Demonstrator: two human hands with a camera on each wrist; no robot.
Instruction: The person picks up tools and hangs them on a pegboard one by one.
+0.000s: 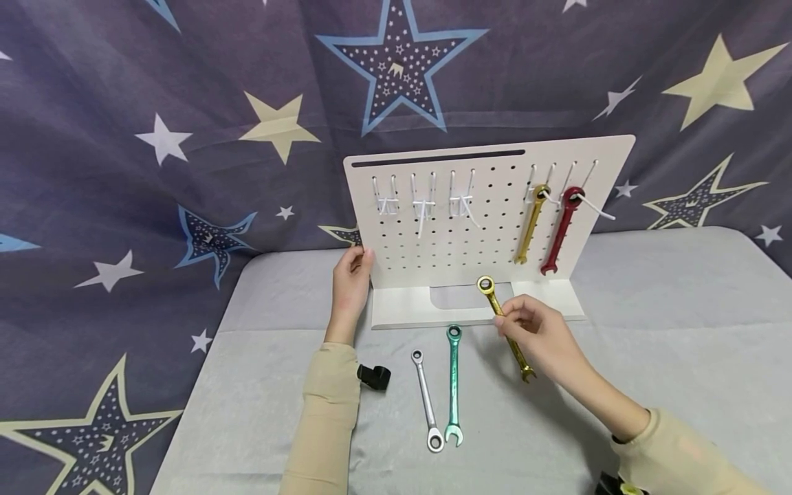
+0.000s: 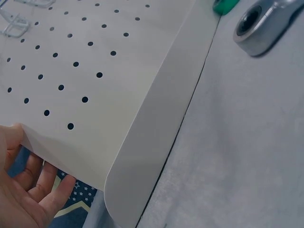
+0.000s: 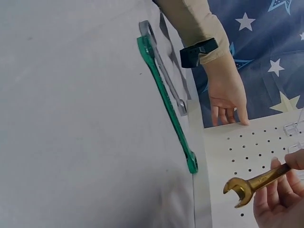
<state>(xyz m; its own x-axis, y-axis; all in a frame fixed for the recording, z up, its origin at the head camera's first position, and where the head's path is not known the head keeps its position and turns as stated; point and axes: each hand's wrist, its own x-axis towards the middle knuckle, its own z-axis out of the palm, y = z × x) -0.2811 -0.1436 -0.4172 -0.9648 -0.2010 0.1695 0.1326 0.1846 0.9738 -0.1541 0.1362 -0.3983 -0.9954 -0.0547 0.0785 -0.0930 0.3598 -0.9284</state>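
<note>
Sleeves [image 1: 687,454] lie nearest; at four o'clock in the head view, the right hand [image 1: 547,340] grips a gold wrench [image 1: 517,355] mid-shaft in its fingers, seemingly leaving the ring free. At eight o'clock, the left hand's [image 1: 350,289] fingers hold the board's [image 1: 445,240] edge, likely steadying it.

Backed by a dark purplish-grey fabric backdrop [image 1: 210,137], printed with white, cream and blue-outlined stars [image 1: 281,127]. Spread below with a pale grey tablecloth [image 1: 674,330], creased across and rounded at both far corners.
</note>
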